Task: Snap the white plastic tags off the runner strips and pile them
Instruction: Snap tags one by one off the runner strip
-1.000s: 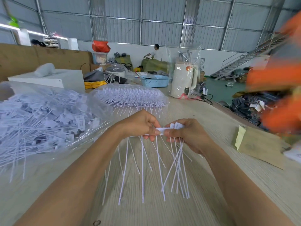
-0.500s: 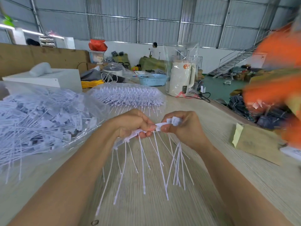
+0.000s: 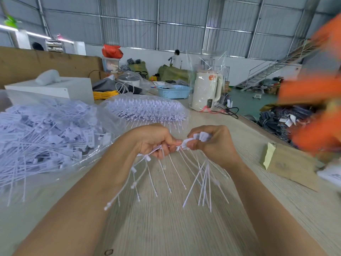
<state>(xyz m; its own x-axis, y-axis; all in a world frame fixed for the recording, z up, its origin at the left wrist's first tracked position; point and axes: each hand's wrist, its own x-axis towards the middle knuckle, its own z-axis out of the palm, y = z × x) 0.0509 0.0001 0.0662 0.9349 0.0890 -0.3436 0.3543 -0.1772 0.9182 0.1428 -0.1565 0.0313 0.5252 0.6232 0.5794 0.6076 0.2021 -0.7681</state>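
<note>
Both hands up over the table [image 3: 166, 228], close together, nearly touching. Left hand [image 3: 155, 140] has its fingers curled round a runner strip [image 3: 158, 148] of white tags, pinching it at the fingertips. Right hand [image 3: 212, 143] grips the other end, fingers curled, with a few tag heads [image 3: 203, 136] sticking up out of the fist. Thin white tails [image 3: 204, 182] hang down from both hands and fan out above the tabletop; some on the left side dangle bent, with small nubs on them. Blurry there, so I can't tell whether any tag is off the strip.

Left of the hands: a big heap of loose tags [image 3: 46, 137] in a clear plastic bag, lying on the table. Behind the hands: a second clear bag with neat rows of unbroken strips [image 3: 147, 109].

Further back on the table: white kettle [image 3: 206, 91] wrapped in plastic, blue basket [image 3: 174, 91], yellow cord [image 3: 105, 94], white box [image 3: 55, 88]. Right side: a brown envelope [image 3: 291, 166] lying flat. Orange blur [image 3: 317, 111] at the right edge, can't make it out. Another person [image 3: 176, 59] stands far off by the back wall.
</note>
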